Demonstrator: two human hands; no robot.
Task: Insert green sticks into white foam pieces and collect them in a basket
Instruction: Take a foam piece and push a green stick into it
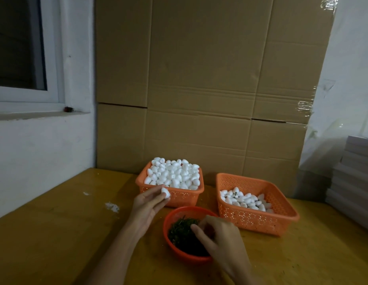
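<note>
My left hand pinches a white foam piece just in front of the full orange basket, which is heaped with white foam pieces. My right hand reaches into the round red bowl of green sticks, fingers curled over the sticks; whether it grips one is hidden. A second orange basket to the right holds a lower layer of foam pieces, some showing green stubs.
Everything stands on a wooden table. Flattened cardboard leans against the wall behind the baskets. White foam crumbs lie on the table at left. A stack of white sheets sits at the right edge.
</note>
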